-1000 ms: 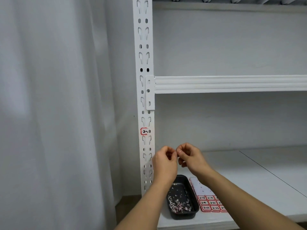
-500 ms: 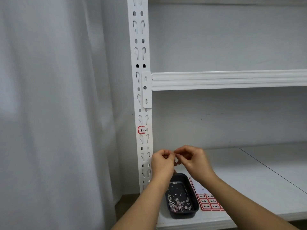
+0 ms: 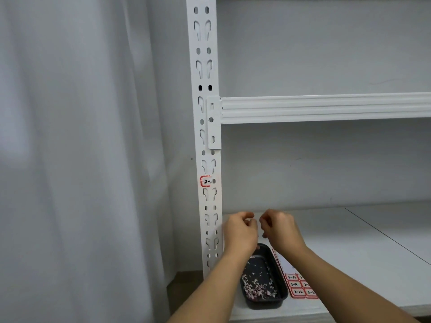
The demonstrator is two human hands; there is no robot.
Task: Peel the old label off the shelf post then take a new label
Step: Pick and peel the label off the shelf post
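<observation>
A torn piece of the old red-bordered label [image 3: 206,181], marked "2-", is stuck to the white slotted shelf post [image 3: 205,127]. My left hand [image 3: 240,233] and my right hand [image 3: 279,229] hover below it, in front of the lower shelf, a small gap between their fingertips. Both have curled fingers with thumb against forefinger. Any scrap between the fingers is too small to make out. A sheet of new red-bordered labels [image 3: 300,286] lies on the shelf under my right forearm.
A black tray [image 3: 278,299] holding several label scraps sits on the lower shelf [image 3: 349,252] beside the sheet. A white shelf beam [image 3: 326,108] crosses above. A grey curtain [image 3: 81,159] hangs left of the post.
My fingertips were touching one another; now the hands have drawn slightly apart. The view has shifted a little to the left and down.
</observation>
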